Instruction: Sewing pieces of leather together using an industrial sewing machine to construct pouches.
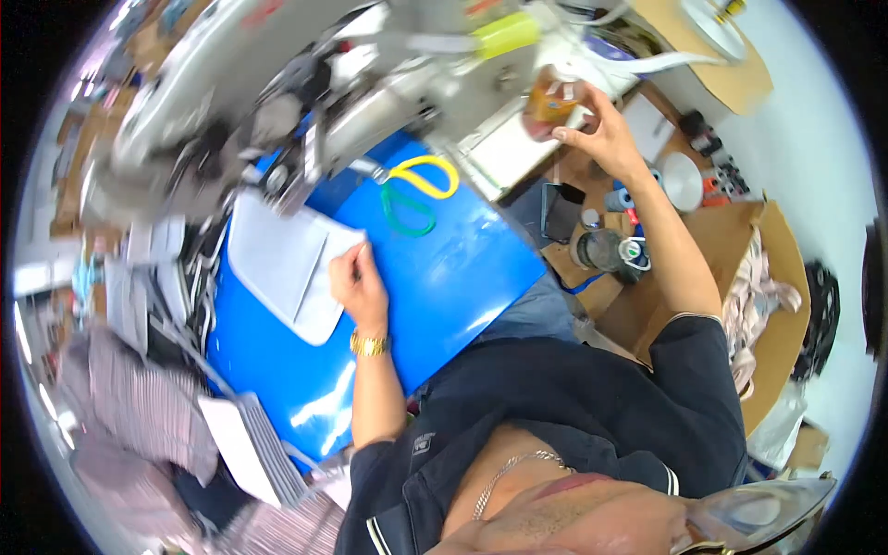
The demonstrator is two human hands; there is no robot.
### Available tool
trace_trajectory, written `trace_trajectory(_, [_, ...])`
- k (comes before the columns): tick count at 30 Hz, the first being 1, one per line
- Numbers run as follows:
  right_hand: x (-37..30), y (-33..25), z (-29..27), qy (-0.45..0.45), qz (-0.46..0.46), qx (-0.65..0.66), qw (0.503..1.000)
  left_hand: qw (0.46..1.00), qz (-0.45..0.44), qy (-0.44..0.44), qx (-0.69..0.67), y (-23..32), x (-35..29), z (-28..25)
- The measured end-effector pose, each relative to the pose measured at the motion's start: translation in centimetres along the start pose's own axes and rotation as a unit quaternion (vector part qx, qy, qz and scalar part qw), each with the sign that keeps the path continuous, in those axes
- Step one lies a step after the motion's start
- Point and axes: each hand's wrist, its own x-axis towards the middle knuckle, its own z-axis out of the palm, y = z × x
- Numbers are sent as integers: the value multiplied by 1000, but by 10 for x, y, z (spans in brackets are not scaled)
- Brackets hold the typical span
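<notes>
Over the blue tabletop (472,277), my left hand (359,285) curls against a pale panel (273,264), grip undetermined; my right hand (606,137), arm extended, clasps an amber jar (548,106).

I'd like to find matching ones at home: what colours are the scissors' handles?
One yellow handle and one green handle, best seen in the head view.

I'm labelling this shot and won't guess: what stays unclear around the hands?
All in the head view:
- Amber-tinted container: its exact contents, blurred and partly covered by the right hand.
- Left hand: its grip on the pale piece, hidden by its curled fingers.
- Pale piece: its upper edge, partly covered by the machine.
- Scissors: blade tips, blurred.
</notes>
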Motion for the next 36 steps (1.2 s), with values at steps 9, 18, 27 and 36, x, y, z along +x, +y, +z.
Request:
trace_trajectory(9, [-18, -48, 24, 29, -47, 37, 998, 991, 16, 36, -128, 7, 2, 13])
trace_trajectory(18, [-20, -221, 24, -162, -194, -371, 894, 983, 12, 50, -178, 6, 4, 16])
trace_trajectory(27, [14, -270, 49, -176, -215, -543, 792, 977, 18, 54, -206, 6, 5, 20])
trace_trajectory(36, [24, -277, 61, -166, -246, -570, 766, 975, 20, 56, -215, 5, 4, 21])
